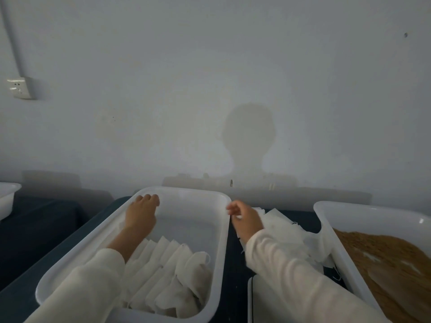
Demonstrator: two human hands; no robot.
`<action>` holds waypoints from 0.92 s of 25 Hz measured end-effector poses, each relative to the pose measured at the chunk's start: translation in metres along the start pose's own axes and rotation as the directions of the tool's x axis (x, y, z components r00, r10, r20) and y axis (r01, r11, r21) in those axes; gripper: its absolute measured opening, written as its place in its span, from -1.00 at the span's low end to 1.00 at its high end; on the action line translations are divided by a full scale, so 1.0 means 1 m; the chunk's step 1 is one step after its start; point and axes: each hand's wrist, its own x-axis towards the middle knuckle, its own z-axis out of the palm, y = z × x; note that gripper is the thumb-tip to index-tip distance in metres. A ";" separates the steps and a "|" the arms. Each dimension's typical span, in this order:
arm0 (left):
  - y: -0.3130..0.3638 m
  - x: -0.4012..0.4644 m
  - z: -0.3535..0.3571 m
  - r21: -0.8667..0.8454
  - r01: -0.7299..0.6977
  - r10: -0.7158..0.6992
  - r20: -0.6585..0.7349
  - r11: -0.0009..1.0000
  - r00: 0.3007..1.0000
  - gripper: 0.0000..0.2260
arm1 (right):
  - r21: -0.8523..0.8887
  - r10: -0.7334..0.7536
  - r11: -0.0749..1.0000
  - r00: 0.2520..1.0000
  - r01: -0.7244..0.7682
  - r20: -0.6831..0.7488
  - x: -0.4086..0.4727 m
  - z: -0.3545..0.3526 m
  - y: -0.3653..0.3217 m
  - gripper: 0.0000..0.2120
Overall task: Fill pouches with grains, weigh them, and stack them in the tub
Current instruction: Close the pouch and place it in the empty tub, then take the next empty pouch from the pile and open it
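Observation:
A white tub stands in front of me with several filled white pouches stacked in its near half. My left hand reaches into the tub's far left corner, fingers curled down near the rim; I cannot see anything in it. My right hand hovers just outside the tub's right rim, fingers loosely curled, pinching something small and white, possibly a pouch string. A pile of empty white pouches lies behind that hand. At the right, a second white tub holds brown grains.
A white scale or tray corner shows at the bottom under my right sleeve. Another white tub sits at the far left edge. The table has a dark cover. A wall rises directly behind the tubs.

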 end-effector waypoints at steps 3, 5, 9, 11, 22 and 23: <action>0.031 -0.009 -0.002 -0.103 -0.027 0.028 0.008 0.994 1.000 -0.80 | -0.455 0.169 0.870 0.982 -0.190 -0.089 0.003 -0.043 0.049 -0.75; 0.046 -0.015 -0.001 -0.150 -0.053 0.058 0.027 0.987 0.998 -0.83 | -0.656 0.351 0.692 0.934 -0.300 -0.057 0.000 -0.058 0.070 -0.53; 0.060 -0.020 0.000 -0.178 -0.097 0.103 0.025 0.979 0.994 -0.85 | -0.606 0.426 0.717 0.904 -0.343 -0.007 -0.004 -0.055 0.087 -0.55; 0.065 -0.022 -0.001 -0.202 -0.119 0.124 0.014 0.972 0.992 -0.86 | -0.560 0.396 0.753 0.918 -0.345 -0.032 -0.003 -0.055 0.089 -0.66; 0.173 -0.056 -0.031 -0.608 -0.163 0.266 0.083 0.777 0.960 -0.93 | -0.387 0.165 0.883 0.948 -0.265 -0.272 -0.009 -0.130 0.061 -0.77; 0.192 -0.062 -0.034 -0.666 -0.155 0.295 0.102 0.730 0.950 -0.93 | -0.334 0.123 0.915 0.944 -0.227 -0.305 -0.015 -0.144 0.055 -0.74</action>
